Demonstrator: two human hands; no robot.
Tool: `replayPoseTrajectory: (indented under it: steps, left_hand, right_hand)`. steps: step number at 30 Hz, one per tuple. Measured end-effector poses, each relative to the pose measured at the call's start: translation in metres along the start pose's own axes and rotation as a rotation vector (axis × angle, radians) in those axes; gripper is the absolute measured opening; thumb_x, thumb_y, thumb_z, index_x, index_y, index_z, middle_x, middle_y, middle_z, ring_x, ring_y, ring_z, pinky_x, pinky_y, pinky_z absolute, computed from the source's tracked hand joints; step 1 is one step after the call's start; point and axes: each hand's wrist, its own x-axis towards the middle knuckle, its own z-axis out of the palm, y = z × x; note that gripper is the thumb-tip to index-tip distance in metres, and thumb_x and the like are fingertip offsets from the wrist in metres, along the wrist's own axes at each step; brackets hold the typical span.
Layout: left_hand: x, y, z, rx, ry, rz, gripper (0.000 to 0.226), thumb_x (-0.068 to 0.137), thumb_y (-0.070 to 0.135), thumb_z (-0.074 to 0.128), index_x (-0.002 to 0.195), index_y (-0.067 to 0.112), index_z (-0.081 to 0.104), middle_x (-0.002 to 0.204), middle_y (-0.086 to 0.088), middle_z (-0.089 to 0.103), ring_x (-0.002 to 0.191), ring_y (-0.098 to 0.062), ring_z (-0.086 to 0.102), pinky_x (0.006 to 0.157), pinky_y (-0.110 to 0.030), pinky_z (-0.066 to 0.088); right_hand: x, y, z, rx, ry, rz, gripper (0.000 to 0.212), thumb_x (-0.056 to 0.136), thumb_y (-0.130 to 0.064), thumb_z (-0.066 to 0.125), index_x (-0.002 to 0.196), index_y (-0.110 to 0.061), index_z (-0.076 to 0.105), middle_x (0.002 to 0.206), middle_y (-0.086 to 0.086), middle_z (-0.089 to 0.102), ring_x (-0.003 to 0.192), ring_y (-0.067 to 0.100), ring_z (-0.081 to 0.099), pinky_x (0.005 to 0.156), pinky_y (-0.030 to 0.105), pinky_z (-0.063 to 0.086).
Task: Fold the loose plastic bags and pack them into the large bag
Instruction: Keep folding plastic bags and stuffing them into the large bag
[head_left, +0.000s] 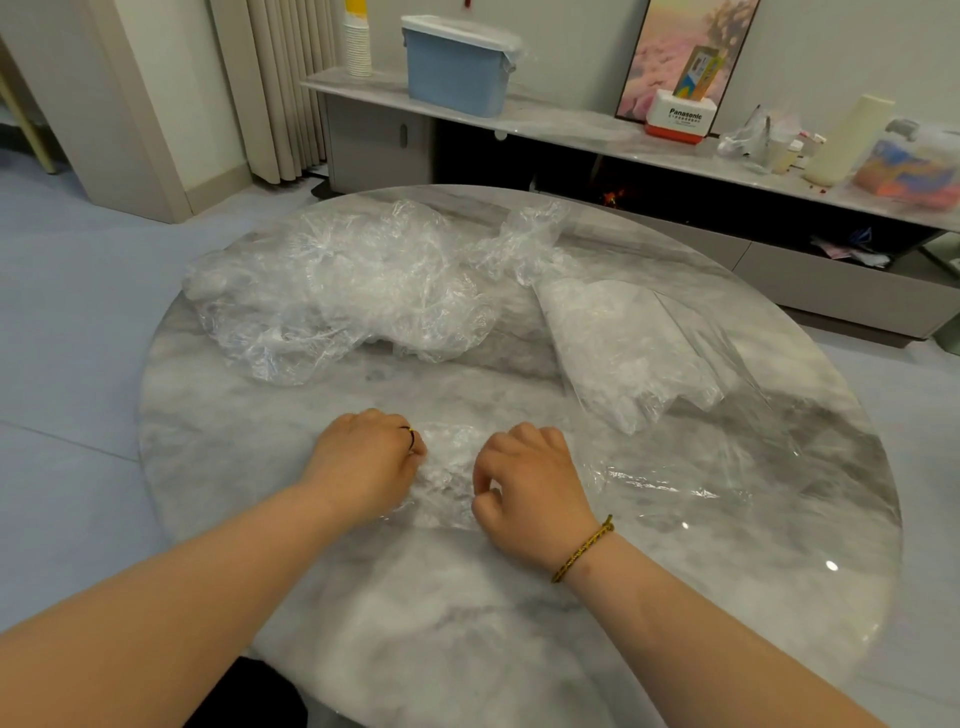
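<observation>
A clear plastic bag lies crumpled on the round marble table between my hands. My left hand grips its left side with curled fingers. My right hand pinches its right side, and the film trails off flat to the right. A heap of loose crumpled clear bags sits at the table's far left. A larger clear bag, partly flattened, lies at the far right of the table.
Behind the table runs a low marble sideboard with a blue lidded bin, a stack of paper cups, a white and red box and other clutter. Grey floor surrounds the table.
</observation>
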Motion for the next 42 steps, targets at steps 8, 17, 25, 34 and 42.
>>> replayPoseTrajectory:
  steps: [8,17,25,34,42]
  left_hand:
    - [-0.013,-0.008,-0.011,0.020,-0.116,0.036,0.031,0.096,0.027,0.038,0.120,0.030,0.057,0.126,0.016,0.050,0.115,-0.008,0.049,0.085,-0.018,0.037]
    - [-0.021,-0.002,-0.008,-0.009,-0.218,0.017,0.037,0.091,0.022,0.047,0.128,0.028,0.048,0.116,0.011,0.059,0.110,-0.010,0.052,0.081,-0.020,0.038]
    - [-0.025,-0.003,-0.012,-0.104,-0.166,0.068,0.034,0.096,0.020,0.037,0.125,0.030,0.052,0.115,0.007,0.060,0.109,-0.010,0.052,0.080,-0.018,0.036]
    - [-0.027,-0.011,-0.004,-0.184,-0.194,0.316,0.086,0.056,0.045,0.042,0.137,0.018,0.037,0.145,0.005,0.032,0.136,-0.009,0.023,0.096,-0.002,0.005]
    - [-0.023,0.000,0.008,-0.487,-0.186,-0.047,0.053,0.074,0.053,0.059,0.094,0.004,0.062,0.096,-0.008,0.061,0.093,-0.019,0.058,0.080,-0.023,0.044]
  right_hand:
    - [-0.008,0.013,-0.004,-0.062,-0.220,0.017,0.036,0.085,-0.021,0.035,0.111,-0.013,0.058,0.109,0.004,0.060,0.104,0.022,0.050,0.079,0.022,0.022]
    - [-0.017,0.005,0.002,0.013,-0.216,-0.203,0.043,0.064,-0.030,0.040,0.098,-0.012,0.060,0.096,0.005,0.067,0.094,0.025,0.065,0.091,0.028,0.046]
    - [-0.022,-0.005,0.020,0.028,-0.144,-0.225,0.031,0.069,-0.028,0.039,0.067,-0.019,0.068,0.083,-0.006,0.071,0.072,0.012,0.068,0.051,0.015,0.051]
    - [-0.021,0.000,0.014,0.811,-0.127,0.380,0.031,0.092,0.001,0.044,0.062,-0.004,0.048,0.061,0.003,0.048,0.058,0.004,0.043,0.059,0.022,0.038]
    - [-0.013,-0.003,0.003,1.207,-0.122,0.740,0.032,0.089,0.001,0.028,0.065,-0.009,0.046,0.048,0.000,0.064,0.046,0.011,0.062,0.046,0.014,0.047]
